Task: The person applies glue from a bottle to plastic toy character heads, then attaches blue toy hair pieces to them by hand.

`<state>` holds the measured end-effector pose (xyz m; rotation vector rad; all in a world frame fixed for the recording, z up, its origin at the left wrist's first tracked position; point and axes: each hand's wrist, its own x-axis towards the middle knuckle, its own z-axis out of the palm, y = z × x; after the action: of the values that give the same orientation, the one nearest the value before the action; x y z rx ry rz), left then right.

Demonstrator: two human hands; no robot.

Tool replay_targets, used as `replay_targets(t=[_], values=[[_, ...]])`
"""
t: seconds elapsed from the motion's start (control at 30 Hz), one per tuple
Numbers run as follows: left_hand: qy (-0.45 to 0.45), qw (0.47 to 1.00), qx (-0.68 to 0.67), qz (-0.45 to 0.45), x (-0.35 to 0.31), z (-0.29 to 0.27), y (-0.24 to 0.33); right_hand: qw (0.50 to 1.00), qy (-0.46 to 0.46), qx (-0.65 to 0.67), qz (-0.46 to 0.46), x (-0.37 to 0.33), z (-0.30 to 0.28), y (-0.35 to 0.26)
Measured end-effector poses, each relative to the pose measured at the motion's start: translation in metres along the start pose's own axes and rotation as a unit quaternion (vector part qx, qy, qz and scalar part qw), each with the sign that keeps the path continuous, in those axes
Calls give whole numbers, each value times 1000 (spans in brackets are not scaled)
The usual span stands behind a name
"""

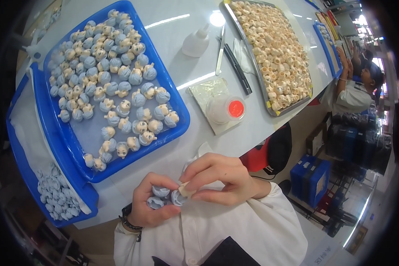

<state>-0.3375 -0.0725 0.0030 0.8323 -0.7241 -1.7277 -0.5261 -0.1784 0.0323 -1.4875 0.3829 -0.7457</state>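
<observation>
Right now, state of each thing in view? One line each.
left hand: closed around several blue hair pieces
right hand: pinching a beige head part against a hair piece
blue tray: about two-thirds full of assembled doll heads
metal tray: full of beige heads
squeeze bottle: upright, capped

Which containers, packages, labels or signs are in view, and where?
Squeeze bottle: table top centre, white, nozzle cap.
Round tub: on a pale square pad, clear, red label on top.
Blue crates: floor at right, stacked, boxy.
Paper sign: floor, lower right, white, dark print.
No screens visible.
</observation>
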Motion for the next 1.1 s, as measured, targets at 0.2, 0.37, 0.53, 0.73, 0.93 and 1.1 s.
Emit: replay_targets(t=[0.2, 0.37, 0.53, 0.73, 0.93, 1.1], values=[[-6, 1000, -29, 5, 0, 0, 2, 991, -32, -118, -60, 3, -8, -6], [-13, 1000, -24, 5, 0, -3, 1, 814, 306, -459, -183, 9, -48, -37], [7, 999, -32, 24, -2, -4, 3, 790, 178, -574, -119, 19, -71, -19], [-9, 1000, -28, -10, -1, -4, 0, 773, 136, -611, -104, 18, -71, -15], [0, 1000, -25, -17, 0, -3, 0, 774, 119, -616, -85, 18, -70, -14], [1, 999, -23, -23, 1, -2, 0, 767, 107, -629, -70, 18, -71, -19]])
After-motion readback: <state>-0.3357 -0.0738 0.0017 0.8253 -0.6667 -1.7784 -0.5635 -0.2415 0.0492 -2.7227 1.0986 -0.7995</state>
